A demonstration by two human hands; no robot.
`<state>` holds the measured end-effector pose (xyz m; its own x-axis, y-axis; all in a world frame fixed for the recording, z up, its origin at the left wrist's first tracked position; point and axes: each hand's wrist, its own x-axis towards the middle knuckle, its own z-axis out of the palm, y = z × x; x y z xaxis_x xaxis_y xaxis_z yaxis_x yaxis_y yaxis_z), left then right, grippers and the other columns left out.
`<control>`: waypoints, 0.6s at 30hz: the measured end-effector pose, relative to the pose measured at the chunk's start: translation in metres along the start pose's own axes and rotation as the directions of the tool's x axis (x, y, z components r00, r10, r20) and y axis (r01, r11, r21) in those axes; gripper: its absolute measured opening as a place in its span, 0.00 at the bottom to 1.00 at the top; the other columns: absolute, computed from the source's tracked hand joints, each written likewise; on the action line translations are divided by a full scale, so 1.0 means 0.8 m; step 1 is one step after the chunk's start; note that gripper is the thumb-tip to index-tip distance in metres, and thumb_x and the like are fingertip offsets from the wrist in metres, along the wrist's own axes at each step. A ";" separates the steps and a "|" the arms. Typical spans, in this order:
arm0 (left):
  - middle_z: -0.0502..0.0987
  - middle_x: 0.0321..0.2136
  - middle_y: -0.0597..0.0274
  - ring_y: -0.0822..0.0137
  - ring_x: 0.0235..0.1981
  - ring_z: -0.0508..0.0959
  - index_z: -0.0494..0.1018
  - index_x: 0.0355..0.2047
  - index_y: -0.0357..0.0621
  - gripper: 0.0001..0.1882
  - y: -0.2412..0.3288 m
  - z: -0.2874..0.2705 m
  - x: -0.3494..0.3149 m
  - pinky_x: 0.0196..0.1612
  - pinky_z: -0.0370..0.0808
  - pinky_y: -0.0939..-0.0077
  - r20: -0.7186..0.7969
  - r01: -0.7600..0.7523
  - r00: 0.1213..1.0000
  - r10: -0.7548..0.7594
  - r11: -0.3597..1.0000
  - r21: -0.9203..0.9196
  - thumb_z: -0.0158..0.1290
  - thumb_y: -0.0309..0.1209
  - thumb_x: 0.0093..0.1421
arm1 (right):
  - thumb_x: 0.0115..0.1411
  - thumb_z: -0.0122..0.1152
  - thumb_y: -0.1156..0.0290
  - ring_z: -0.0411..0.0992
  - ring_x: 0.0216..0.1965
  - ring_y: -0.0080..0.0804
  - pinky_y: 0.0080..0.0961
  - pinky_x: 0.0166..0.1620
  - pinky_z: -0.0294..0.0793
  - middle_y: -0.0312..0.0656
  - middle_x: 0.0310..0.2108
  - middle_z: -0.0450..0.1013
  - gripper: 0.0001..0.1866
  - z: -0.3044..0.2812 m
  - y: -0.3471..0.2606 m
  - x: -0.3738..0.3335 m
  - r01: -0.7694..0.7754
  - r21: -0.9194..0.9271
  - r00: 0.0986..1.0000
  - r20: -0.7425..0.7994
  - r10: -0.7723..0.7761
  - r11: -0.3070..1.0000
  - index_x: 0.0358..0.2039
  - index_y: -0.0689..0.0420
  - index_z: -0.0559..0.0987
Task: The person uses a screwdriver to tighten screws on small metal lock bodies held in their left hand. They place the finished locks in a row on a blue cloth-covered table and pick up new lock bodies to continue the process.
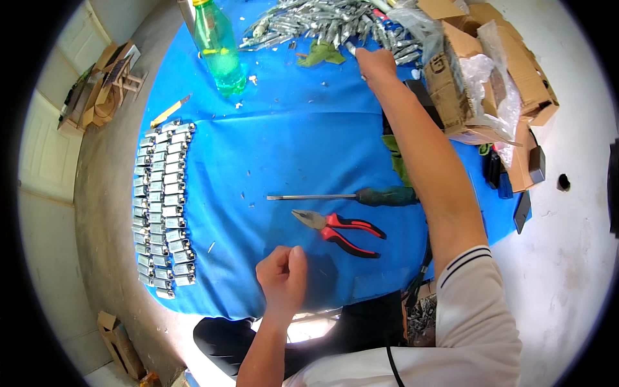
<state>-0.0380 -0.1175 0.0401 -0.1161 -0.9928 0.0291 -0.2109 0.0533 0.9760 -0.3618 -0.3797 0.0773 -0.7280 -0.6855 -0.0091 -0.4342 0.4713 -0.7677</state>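
Observation:
My right hand (pixel 377 64) reaches to the far side of the table, its fingers closed on a short silvery piece (pixel 351 48) at the edge of a pile of silvery metal parts (pixel 316 22). A crumpled green cloth or glove (pixel 322 54) lies just left of that hand. My left hand (pixel 282 274) hovers near the front edge with its fingers curled in; whatever they hold, if anything, is hidden. Beyond it are pliers (pixel 338 231) with red and black handles and a screwdriver (pixel 342 197) with a dark green handle.
Small silver metal blocks (pixel 157 206) stand in rows along the left of the blue-covered table (pixel 258 142). A yellow-handled knife (pixel 169 111) lies behind them. A green bottle (pixel 219 51) stands at the far left. Opened cardboard boxes (pixel 451 97) with plastic wrap crowd the right.

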 end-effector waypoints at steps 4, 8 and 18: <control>0.62 0.12 0.71 0.81 0.16 0.60 0.68 0.18 0.36 0.16 0.003 0.004 0.000 0.19 0.56 0.81 -0.005 -0.001 1.000 0.000 0.993 -0.119 0.51 0.29 0.62 | 0.52 0.53 0.70 0.58 0.15 0.17 0.17 0.14 0.51 0.33 0.18 0.63 0.06 -0.087 0.020 -0.091 -0.395 0.621 0.869 0.492 0.056 0.677 0.23 0.59 0.72; 0.63 0.13 0.72 0.82 0.17 0.60 0.66 0.17 0.40 0.20 -0.008 -0.004 -0.005 0.20 0.54 0.83 0.038 -0.028 0.999 0.034 0.988 -0.155 0.49 0.37 0.65 | 0.55 0.52 0.70 0.59 0.15 0.17 0.15 0.15 0.54 0.33 0.20 0.64 0.05 -0.146 0.063 -0.253 -0.410 0.679 0.807 0.582 -0.105 0.609 0.28 0.59 0.72; 0.69 0.19 0.65 0.75 0.19 0.66 0.68 0.26 0.41 0.29 -0.010 -0.033 -0.138 0.23 0.63 0.80 0.299 0.335 0.930 -0.214 0.830 -0.446 0.34 0.54 0.68 | 0.59 0.48 0.77 0.62 0.16 0.19 0.15 0.17 0.57 0.36 0.21 0.67 0.03 -0.146 0.121 -0.575 -0.596 0.543 0.685 0.728 0.021 0.591 0.30 0.61 0.72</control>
<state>0.0017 -0.0110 0.0349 -0.3531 -0.9025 -0.2467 0.2187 -0.3360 0.9161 -0.1306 0.0461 0.0822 -0.1217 -0.8637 -0.4891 0.4653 0.3857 -0.7967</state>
